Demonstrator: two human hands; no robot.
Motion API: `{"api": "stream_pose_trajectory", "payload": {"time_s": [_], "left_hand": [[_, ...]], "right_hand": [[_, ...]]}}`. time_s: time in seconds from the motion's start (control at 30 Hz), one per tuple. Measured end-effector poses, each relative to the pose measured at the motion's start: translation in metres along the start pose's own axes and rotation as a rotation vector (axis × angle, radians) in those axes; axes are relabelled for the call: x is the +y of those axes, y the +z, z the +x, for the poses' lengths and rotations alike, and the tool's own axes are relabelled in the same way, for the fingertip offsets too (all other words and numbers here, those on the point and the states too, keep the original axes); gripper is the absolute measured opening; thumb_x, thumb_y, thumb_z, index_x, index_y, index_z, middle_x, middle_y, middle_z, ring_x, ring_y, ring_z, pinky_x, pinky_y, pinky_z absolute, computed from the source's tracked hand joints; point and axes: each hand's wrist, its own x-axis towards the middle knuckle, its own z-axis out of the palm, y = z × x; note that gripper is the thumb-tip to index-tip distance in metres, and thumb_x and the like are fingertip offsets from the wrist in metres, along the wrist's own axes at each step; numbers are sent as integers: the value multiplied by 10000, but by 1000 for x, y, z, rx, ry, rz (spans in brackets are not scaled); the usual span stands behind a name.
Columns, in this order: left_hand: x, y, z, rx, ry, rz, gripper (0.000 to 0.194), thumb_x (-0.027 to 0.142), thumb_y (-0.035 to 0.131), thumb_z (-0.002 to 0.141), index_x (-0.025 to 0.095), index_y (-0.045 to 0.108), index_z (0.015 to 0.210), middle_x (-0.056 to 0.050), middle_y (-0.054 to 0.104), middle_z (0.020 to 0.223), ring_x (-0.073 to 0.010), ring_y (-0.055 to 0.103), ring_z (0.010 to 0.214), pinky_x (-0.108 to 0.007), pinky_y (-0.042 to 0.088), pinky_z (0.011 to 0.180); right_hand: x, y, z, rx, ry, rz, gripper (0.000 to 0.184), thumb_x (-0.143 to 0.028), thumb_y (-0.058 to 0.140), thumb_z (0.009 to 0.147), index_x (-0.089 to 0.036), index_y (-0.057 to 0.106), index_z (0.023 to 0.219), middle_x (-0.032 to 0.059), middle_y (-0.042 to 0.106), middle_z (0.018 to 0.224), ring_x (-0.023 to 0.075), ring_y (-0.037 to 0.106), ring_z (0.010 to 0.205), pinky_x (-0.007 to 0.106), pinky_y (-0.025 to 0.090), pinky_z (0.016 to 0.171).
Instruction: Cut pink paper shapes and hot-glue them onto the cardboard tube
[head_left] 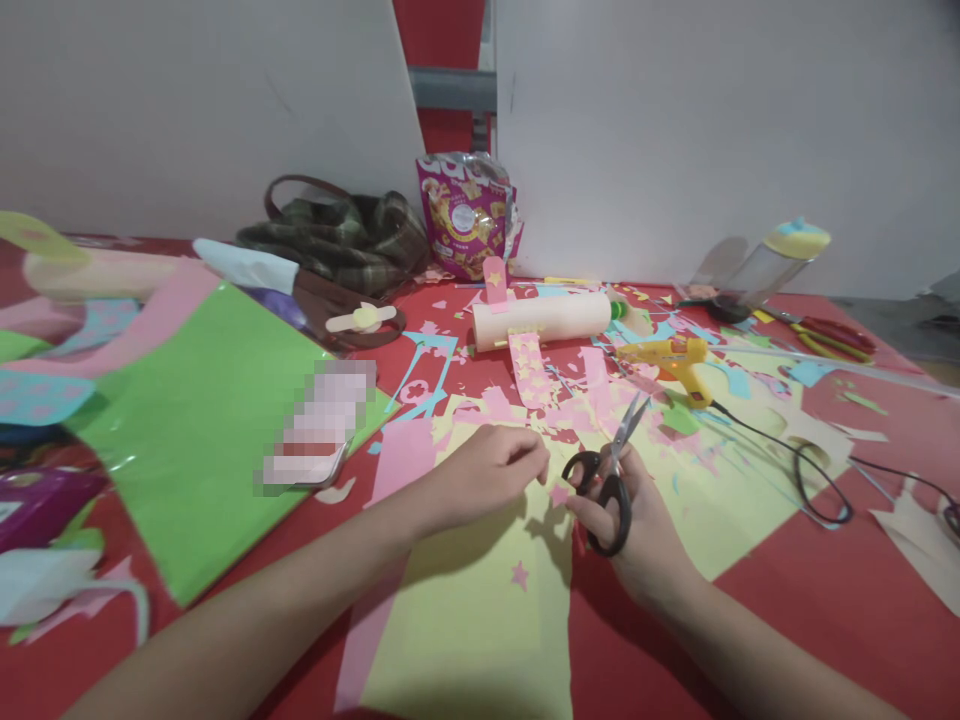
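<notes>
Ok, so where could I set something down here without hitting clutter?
Red tabletop shows bare between your right forearm, the yellow paper and the cream scrap. Another patch lies between that forearm and the front yellow sheet. It's crowded around the cream tube and glue gun.

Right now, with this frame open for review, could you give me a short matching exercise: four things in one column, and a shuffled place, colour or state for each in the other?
Column one
1. Scissors
2. Glue gun
3. Lower pink star
4. Printed pouch

Column two
A. Yellow body, lying to the right of the pale roll
B. Standing upright beside the plaid bag
C. Held in the right hand, blades pointing away from the person
D. Lying on the yellow sheet

Right pairs: 1-C, 2-A, 3-D, 4-B
</notes>
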Motion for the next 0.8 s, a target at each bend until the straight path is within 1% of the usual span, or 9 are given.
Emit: {"api": "stream_pose_trajectory", "payload": {"time_s": [0.13, 0.2, 0.33, 0.43, 0.53, 0.63, 0.73, 0.77, 0.8], "left_hand": [[3, 1, -2, -99, 22, -7, 223, 243, 354, 761, 147, 485, 609, 35, 429, 565, -83, 387, 539, -188, 285, 490], [4, 2, -2, -127, 40, -13, 216, 245, 367, 761, 145, 492, 616, 40, 418, 554, -75, 371, 520, -180, 274, 472], [2, 6, -3, -115, 79, 9, 235, 240, 371, 764, 139, 456, 570, 48, 380, 521, -66, 332, 493, -177, 255, 453], [0, 7, -2, -102, 87, 34, 232, 235, 367, 767, 140, 448, 571, 46, 380, 523, -68, 339, 498, -180, 258, 460], [0, 3, -1, -52, 81, 73, 227, 239, 369, 768, 144, 436, 573, 44, 386, 531, -72, 350, 511, -183, 257, 471], [1, -5, 0, 50, 59, 96, 245, 260, 369, 773, 147, 412, 559, 44, 363, 526, -75, 338, 508, -188, 253, 474], [2, -14, 0, 159, 30, 65, 261, 301, 361, 780, 150, 405, 572, 42, 342, 536, -77, 332, 505, -189, 254, 470], [2, -16, 0, 182, 26, 50, 260, 313, 360, 782, 151, 410, 584, 41, 345, 543, -79, 339, 510, -188, 258, 472], [3, -18, -1, 196, 25, 38, 256, 319, 359, 783, 151, 419, 599, 39, 353, 551, -81, 347, 518, -188, 263, 475]], "right_hand": [[1, -1, 0, -5, -10, 13, 306, -152, 639, 656, -225, 356, 745, -46, 489, 738, 57, 406, 490, 166, 336, 432], [2, -1, 1, -9, -12, 24, 305, -159, 639, 658, -228, 356, 749, -42, 489, 746, 63, 412, 503, 171, 335, 436], [2, 0, 1, -1, -18, 29, 309, -163, 644, 655, -228, 356, 746, -39, 491, 757, 64, 413, 501, 174, 334, 431], [3, -1, 0, -4, -14, 32, 303, -167, 644, 657, -227, 360, 746, -45, 482, 734, 68, 424, 511, 175, 344, 440], [5, -1, 0, -60, 14, 45, 302, -187, 643, 661, -231, 356, 746, -56, 466, 704, 69, 434, 507, 184, 354, 448], [7, 0, 0, -157, 39, 57, 330, -231, 660, 648, -229, 340, 727, -57, 482, 692, 70, 445, 503, 200, 360, 465], [10, -1, -2, -261, 47, 80, 349, -344, 661, 636, -231, 346, 737, -36, 496, 715, 114, 494, 614, 233, 374, 522], [11, -1, -2, -307, 54, 80, 363, -380, 658, 629, -235, 349, 751, -28, 497, 726, 129, 500, 648, 244, 376, 534], [12, -1, -3, -327, 55, 88, 367, -402, 652, 630, -239, 354, 768, -21, 493, 747, 138, 500, 679, 251, 380, 546]]}}
